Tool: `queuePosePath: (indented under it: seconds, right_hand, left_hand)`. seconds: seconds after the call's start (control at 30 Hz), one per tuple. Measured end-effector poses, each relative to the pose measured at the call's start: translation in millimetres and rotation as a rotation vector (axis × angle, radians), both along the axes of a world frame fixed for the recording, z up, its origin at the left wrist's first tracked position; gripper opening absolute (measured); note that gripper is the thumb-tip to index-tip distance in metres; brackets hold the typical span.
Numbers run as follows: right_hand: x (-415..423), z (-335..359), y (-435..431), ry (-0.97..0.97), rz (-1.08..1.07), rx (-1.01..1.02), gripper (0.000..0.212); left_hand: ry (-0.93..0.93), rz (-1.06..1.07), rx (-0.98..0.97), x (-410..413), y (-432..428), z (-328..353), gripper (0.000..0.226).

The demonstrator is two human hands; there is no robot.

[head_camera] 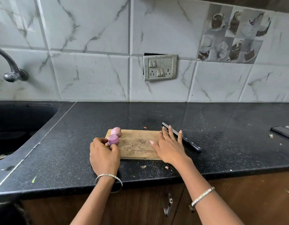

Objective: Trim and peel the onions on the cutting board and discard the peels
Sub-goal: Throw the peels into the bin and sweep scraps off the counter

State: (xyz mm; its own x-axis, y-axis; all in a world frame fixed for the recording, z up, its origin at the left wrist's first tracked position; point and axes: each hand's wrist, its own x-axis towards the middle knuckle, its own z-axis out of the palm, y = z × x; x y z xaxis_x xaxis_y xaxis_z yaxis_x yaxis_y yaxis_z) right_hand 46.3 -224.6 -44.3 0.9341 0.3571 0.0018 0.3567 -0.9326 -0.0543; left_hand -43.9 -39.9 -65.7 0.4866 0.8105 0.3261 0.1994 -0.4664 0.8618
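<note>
We find 2 onions at the left end of the rectangular wooden cutting board [137,143], which lies on the black speckled stone counter [156,114] near its front edge. The near pink-purple onion [113,139] sits at the board's left edge. The far pink-purple onion [116,131] touches it at the board's far left corner. Both look glossy and largely skinned, we judge.

The left hand [104,158] pinches the near pink-purple onion between thumb and curled fingers. The right hand [168,148] lies spread flat, fingers straight, over the board's right end.

The long black-handled steel knife [187,141] rests on the counter just beside the board's right edge. Its long axis runs diagonally, with the tip toward the back left and the handle toward the front right. The right hand's fingertips already cross the blade, while the left hand is well apart from it. We judge that any further trimming falls to the right hand, which must draw back toward the handle.
</note>
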Motion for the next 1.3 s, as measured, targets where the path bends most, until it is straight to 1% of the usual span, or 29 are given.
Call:
queuePosePath:
  seconds: [0.07,0.1,0.17,0.23,0.37,0.47,0.53,0.67,0.73,0.77,0.8,0.83,0.87,0.9,0.93,1.0,1.1,1.2,1.3]
  right_hand:
    - [-17,-1,-2,0.064,0.124,0.065,0.077]
    - [-28,-3,-2,0.104,0.193,0.068,0.077]
    - [-35,-10,-4,0.110,0.264,0.015,0.076]
    - [-26,-11,-9,0.110,0.221,-0.013,0.080]
    - [5,-2,-12,0.106,0.065,0.002,0.091]
    - [16,3,2,0.126,0.110,0.062,0.090]
    - [20,1,6,0.149,0.112,0.058,0.087]
    - [25,-2,-9,0.134,-0.044,0.072,0.089]
    - [12,-1,-19,0.057,-0.052,0.165,0.082]
    - [2,-1,-23,-0.016,-0.066,0.268,0.076]
    - [-8,0,-28,-0.103,-0.103,0.364,0.067]
    - [-18,1,-31,-0.192,-0.154,0.417,0.055]
    - [-26,1,-34,-0.269,-0.210,0.396,0.044]
    - [-32,0,-35,-0.305,-0.265,0.328,0.037]
    - [-35,-2,-35,-0.294,-0.306,0.266,0.033]
    - [-35,-6,-30,-0.220,-0.345,0.252,0.030]
    - [-28,-9,-20,-0.177,-0.383,0.385,0.030]
    - [-25,-13,-14,-0.178,-0.426,0.484,0.036]
    - [-30,-10,-11,-0.221,-0.392,0.570,0.042]
  left_hand:
    - [0.004,0.005,0.001,1,0,0,0.018]
    - [0.006,0.005,0.003,1,0,0,0.018]
    - [0.004,0.002,0.009,1,0,-1,0.019]
    - [0.006,0.008,0.007,1,0,0,0.019]
    - [0.007,0.015,0.000,0,-1,1,0.018]
    - [0.016,0.017,-0.006,-1,-1,1,0.018]
    - [0.021,0.021,-0.010,-1,-2,2,0.018]
    - [0.016,0.018,-0.008,-1,-1,1,0.018]
    - [0.019,0.017,-0.008,0,0,1,0.018]
    - [0.018,0.016,-0.007,0,1,0,0.019]
    - [0.013,0.015,-0.007,0,1,0,0.020]
    - [0.008,0.014,-0.008,0,1,1,0.021]
    - [0.008,0.015,-0.008,0,1,1,0.023]
    - [0.018,0.019,-0.005,0,1,1,0.026]
    - [0.036,0.023,0.002,0,1,0,0.028]
    - [0.090,0.015,0.025,-1,0,-1,0.031]
    - [0.163,-0.027,0.040,-1,-2,0,0.033]
    - [0.183,-0.057,-0.051,1,5,8,0.037]
    - [0.150,-0.091,-0.180,-2,18,17,0.047]
